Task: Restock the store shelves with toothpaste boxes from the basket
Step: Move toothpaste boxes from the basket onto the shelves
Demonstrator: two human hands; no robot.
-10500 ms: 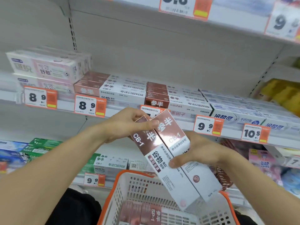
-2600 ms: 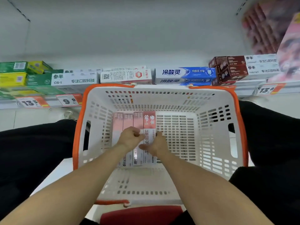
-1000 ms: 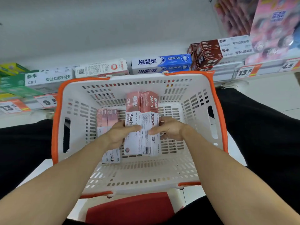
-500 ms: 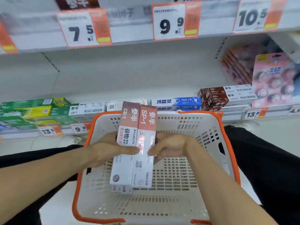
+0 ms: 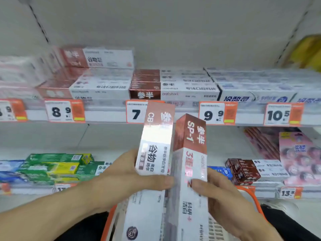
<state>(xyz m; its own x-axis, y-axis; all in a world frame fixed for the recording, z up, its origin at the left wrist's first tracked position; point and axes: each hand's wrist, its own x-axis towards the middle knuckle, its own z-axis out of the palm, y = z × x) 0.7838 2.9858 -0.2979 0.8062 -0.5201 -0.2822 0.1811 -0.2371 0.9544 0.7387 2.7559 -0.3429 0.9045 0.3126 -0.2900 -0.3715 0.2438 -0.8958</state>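
- While both boxes stand nearly upright in front of the shelving, the left hand (image 5: 132,178) has its grip clamped on the CB-1 box (image 5: 152,153), thumb across the front face and fingers behind.
- The right hand (image 5: 220,193) has its grip clamped on the SP-1 box (image 5: 191,162), thumb on the front and fingers wrapped round the right side.
- Each box's long axis runs from 6 o'clock to 12 o'clock; the CB-1 box leans slightly toward 1 o'clock, while the SP-1 box stands close to straight.
- The reddish-brown printed ends point up, the white ends down, and the lettering reads sideways.
- The two boxes sit side by side, touching or nearly so along their inner edges; I cannot tell which.
- Their lower ends hang above the basket (image 5: 250,193), whose orange rim and white mesh show at 5 o'clock and 7 o'clock of the hands.
- The top of the CB-1 box overlaps the 7 price tag (image 5: 134,113) on the upper shelf edge (image 5: 104,116).
- On that shelf, at 12 o'clock of the hands, stacked matching boxes (image 5: 173,88) lie flat, long axes running left to right.
- At 9 o'clock, green boxes (image 5: 57,165) lie on the lower shelf; at 3 o'clock, dark brown boxes (image 5: 246,169) are stacked there.
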